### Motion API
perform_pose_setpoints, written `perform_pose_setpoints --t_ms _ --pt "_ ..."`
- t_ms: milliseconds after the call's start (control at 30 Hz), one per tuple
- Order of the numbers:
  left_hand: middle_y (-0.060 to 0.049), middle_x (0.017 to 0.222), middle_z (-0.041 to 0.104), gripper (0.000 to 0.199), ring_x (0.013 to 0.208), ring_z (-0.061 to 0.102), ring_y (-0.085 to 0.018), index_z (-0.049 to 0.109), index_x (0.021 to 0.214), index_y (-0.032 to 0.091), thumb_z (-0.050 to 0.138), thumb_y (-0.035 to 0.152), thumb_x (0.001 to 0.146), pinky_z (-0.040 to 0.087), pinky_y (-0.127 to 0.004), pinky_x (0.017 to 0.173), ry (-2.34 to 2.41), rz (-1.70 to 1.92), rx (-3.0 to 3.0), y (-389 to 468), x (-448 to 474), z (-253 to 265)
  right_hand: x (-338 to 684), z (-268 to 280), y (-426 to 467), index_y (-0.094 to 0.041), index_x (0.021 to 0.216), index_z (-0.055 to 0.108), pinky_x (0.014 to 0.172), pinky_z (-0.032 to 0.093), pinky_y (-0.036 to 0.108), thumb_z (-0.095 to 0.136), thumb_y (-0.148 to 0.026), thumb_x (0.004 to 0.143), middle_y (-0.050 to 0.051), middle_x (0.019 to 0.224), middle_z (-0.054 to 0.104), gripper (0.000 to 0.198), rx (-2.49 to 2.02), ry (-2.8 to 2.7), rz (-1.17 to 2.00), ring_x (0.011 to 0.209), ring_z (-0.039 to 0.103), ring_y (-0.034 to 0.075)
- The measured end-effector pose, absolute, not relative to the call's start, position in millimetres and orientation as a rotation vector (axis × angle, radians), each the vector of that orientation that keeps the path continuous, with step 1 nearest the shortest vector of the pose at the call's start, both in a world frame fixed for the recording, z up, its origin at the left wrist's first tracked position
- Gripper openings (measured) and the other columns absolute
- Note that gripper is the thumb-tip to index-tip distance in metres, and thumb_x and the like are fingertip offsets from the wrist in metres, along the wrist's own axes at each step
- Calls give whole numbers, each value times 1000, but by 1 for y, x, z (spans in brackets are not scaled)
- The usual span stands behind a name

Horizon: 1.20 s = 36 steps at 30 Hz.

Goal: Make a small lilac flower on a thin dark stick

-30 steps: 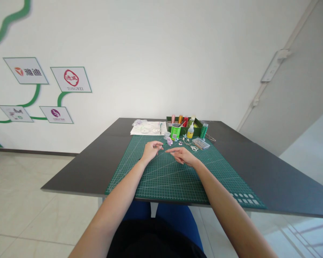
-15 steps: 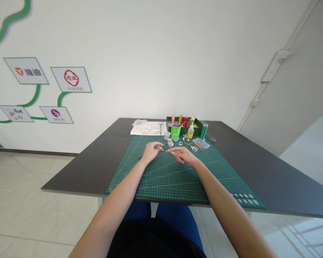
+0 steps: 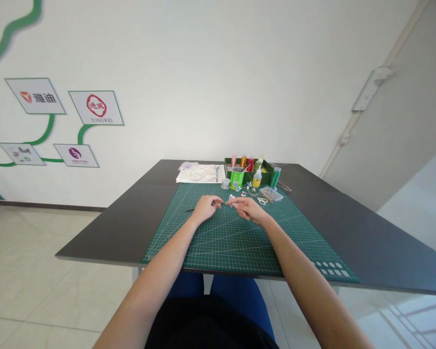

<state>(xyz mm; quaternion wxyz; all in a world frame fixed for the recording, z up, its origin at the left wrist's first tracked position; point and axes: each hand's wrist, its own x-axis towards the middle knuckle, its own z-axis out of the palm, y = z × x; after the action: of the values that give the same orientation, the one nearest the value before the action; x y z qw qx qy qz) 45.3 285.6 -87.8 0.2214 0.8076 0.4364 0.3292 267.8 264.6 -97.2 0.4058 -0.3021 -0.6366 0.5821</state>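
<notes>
My left hand [image 3: 204, 208] pinches a thin dark stem [image 3: 190, 210], whose end pokes out to the left over the mat. At the stem's other end is a small pale purple and white flower [image 3: 231, 197]. My right hand [image 3: 249, 210] has its index finger and thumb closed at the flower's base, partly covering it. Its other fingers are curled. Both hands are just above the green cutting mat [image 3: 232, 247]. Close beyond the right hand lie white-handled scissors [image 3: 262, 200] and several small flower pieces on thin wires [image 3: 250, 190].
Behind the hands stand a small clear tub [image 3: 225, 183], a bright green can [image 3: 236, 179], a yellow-labelled glue bottle [image 3: 256, 178] and a green tube [image 3: 275, 177]. A dark green box [image 3: 267, 178] holds coloured tubes. A clear case [image 3: 271, 195] and papers [image 3: 199, 173] flank them.
The flower has dipped lower and tilted toward me, its stem now level. The right fingertips, previously apart from it, have come onto its base. The left hand has moved slightly down.
</notes>
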Motion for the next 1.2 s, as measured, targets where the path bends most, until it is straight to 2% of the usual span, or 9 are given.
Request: perform_pose_setpoints --t_ms 467,800,1200 --pt "-4 87 81 25 77 73 -18 79 104 17 62 9 88 53 -29 83 1085 727 2295 280 46 -86 277 -89 264 -10 110 74 41 11 25 77 -41 83 -12 37 36 41 -742 -1501 1359 33 25 5" --pt "-3 86 81 22 77 72 -17 79 104 17 64 12 89 52 -27 81 1015 702 2280 278 46 -84 281 -92 268 -10 114 73 42 12 24 77 -43 82 -13 39 34 46 -758 -1446 1298 35 23 5" --pt "-5 86 81 23 52 61 -12 80 103 16 63 13 87 51 -24 61 906 678 2142 276 47 -83 284 -88 268 -10 106 75 44 11 26 79 -43 79 -12 40 33 43 -799 -1401 1249 36 22 5"
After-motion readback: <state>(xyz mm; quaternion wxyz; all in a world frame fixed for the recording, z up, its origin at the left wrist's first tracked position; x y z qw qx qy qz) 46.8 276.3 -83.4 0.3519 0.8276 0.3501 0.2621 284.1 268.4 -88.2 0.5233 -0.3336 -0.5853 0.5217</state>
